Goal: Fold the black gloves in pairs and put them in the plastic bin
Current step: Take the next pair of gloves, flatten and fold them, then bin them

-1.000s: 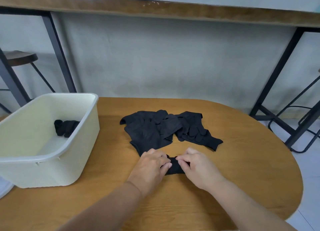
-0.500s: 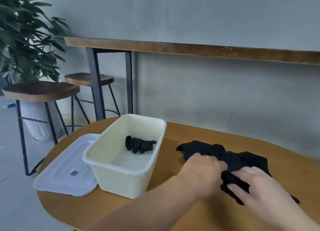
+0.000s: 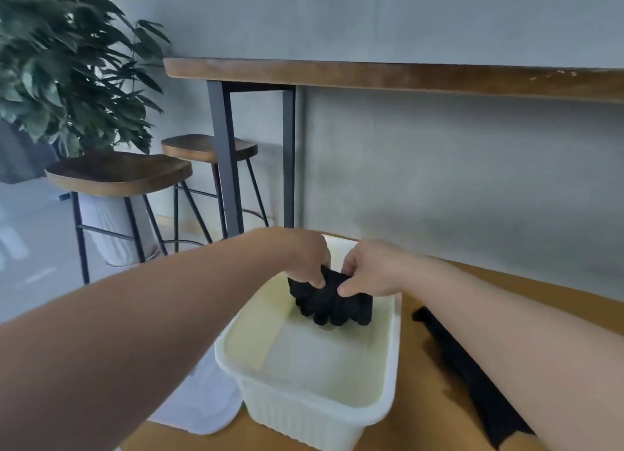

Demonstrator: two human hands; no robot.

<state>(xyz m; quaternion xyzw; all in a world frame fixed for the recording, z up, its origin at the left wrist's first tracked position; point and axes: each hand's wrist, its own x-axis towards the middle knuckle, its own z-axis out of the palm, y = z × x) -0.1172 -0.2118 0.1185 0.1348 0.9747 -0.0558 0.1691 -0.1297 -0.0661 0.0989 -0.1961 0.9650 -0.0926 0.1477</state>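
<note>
A grey wall [image 3: 439, 180] fills the upper and right frame, matte and evenly lit. A wooden counter [image 3: 388, 75] runs across the upper frame along the wall, carried at its left end by a black metal leg frame [image 3: 226, 160]. Two wooden-seat stools [image 3: 118, 173] on thin black legs stand at centre left, one behind the other. A leafy plant [image 3: 67, 72] occupies the upper left corner. The pale floor [image 3: 33, 264] shows at left, blurred. A wooden table [image 3: 506, 281] lies at lower right.
</note>
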